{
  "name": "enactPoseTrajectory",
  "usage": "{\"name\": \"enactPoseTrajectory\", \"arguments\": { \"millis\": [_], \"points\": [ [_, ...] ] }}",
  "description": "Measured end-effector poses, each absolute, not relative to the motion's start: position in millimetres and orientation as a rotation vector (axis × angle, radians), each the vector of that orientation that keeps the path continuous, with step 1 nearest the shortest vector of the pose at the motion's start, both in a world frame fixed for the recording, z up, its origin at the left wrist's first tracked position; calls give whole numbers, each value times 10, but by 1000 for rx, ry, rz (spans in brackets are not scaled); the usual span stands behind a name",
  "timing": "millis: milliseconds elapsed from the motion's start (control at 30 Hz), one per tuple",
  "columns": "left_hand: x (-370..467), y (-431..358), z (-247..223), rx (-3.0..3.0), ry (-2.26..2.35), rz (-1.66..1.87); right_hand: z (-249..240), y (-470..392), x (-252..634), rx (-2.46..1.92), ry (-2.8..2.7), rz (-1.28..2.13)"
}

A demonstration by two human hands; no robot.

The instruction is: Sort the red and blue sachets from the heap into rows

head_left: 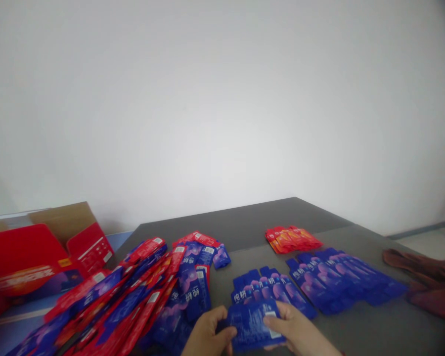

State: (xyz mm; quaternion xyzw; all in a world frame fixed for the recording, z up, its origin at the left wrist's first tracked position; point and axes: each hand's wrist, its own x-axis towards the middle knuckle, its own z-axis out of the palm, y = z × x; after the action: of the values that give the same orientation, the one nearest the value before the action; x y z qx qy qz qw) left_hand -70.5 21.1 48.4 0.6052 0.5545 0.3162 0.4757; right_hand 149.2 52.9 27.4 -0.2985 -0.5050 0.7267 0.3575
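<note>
White wall (222, 113) fills most of the view, above a dark grey table (237, 225). On the left a loose heap of red and blue packets (133, 291) sprawls beside an open red box (25, 247). Crumpled brown cloth (430, 287) lies at the right edge. Next comes a wide row of overlapping blue packets (337, 282), with a smaller blue row (270, 284) to its left and a little red pile (292, 240) beyond.

The left hand (211, 329) and right hand (294, 326) are both closed on one blue packet (254, 324), pinching opposite ends, just in front of the smaller row. Its barcode faces up. A light, even grip near the edges should hold it flat without creasing; low wrists might snag the row behind, so lifting slightly seems wise.
</note>
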Motion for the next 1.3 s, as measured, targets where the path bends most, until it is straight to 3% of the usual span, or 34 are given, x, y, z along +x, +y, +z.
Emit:
{"name": "enactPoseTrajectory", "arguments": {
  "millis": [133, 233, 367, 467, 633, 833, 1133, 1300],
  "points": [
    [-663, 273, 399, 1500, 1379, 863, 250, 522, 1477, -797, -1287, 1886],
    [-639, 279, 388, 1534, 1449, 950, 333, 567, 1561, -896, -1395, 1709],
    [-634, 244, 401, 1770, 1560, 1048, 450, 657, 1726, -1091, -1755, 994],
    [-628, 230, 384, 2086, 1476, 936, 409, 677, 1725, -1103, -2088, 472],
    [-601, 250, 333, 2417, 1370, 682, 240, 608, 1526, -1052, -2382, 161],
    [-557, 251, 330, 2403, 1416, 498, 267, 534, 1372, -1080, -2525, 143],
    [-601, 261, 146, 2247, 1493, 896, 489, 449, 1256, -1064, -2667, 352],
    [-658, 287, 11, 2390, 1546, 847, 492, 443, 1261, -1013, -2673, 473]
  ]
}}
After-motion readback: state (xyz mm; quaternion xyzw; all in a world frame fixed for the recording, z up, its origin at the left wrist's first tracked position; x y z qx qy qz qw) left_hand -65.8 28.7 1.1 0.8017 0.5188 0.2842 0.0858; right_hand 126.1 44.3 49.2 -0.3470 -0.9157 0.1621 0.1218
